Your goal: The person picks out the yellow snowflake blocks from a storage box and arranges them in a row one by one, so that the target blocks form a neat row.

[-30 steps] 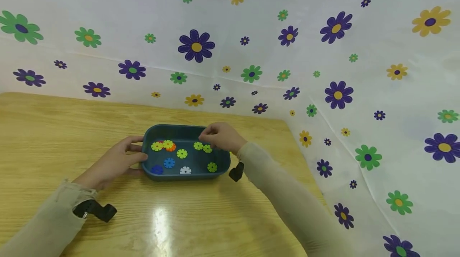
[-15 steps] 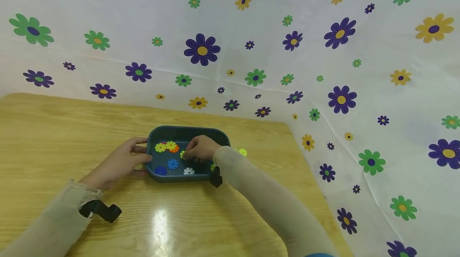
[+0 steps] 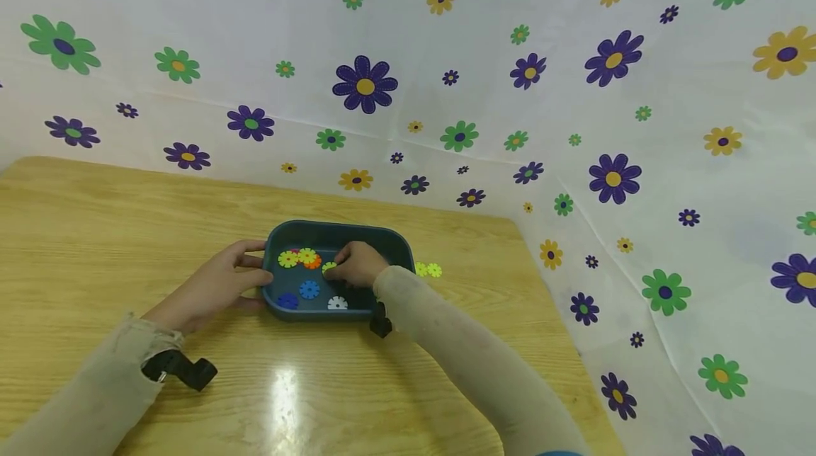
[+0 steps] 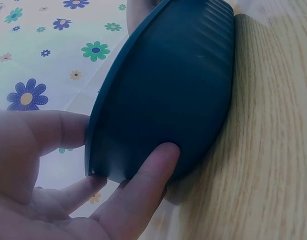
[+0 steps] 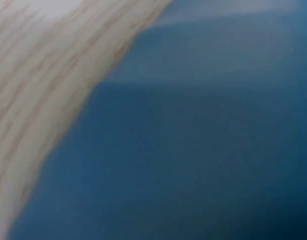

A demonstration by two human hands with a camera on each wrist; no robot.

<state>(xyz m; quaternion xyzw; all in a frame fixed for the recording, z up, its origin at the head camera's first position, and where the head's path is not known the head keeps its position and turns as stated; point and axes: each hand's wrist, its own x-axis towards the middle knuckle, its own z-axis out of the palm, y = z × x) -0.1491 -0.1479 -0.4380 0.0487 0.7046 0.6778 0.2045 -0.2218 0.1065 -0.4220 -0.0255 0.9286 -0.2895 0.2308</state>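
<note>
A dark blue-green plastic tray (image 3: 299, 314) stands on the wooden table. My left hand (image 3: 219, 286) grips its left end; in the left wrist view one finger meets the rim and another fingertip (image 4: 163, 155) presses the outer wall. Inside the tray, my right hand (image 3: 362, 265) pinches a notched yellow-green plastic disc (image 3: 329, 268). Other discs lie about it: yellow ones (image 3: 288, 258) overlapping an orange disc (image 3: 313, 262), a light blue disc (image 3: 309, 289), a dark blue disc (image 3: 287, 301) and a white disc (image 3: 338, 303). The right hand and sleeve hide the tray's right part.
Two yellow-green discs (image 3: 434, 270) lie on the table (image 3: 159, 229) just right of the tray. A white flower-printed sheet (image 3: 408, 38) rises behind the table and along its right side. The right wrist view is filled by the blurred tray wall (image 5: 168, 150) and some tabletop.
My right hand has moved left and down inside the tray, from its right part to the disc near the middle. The left hand stays at the tray's left end.
</note>
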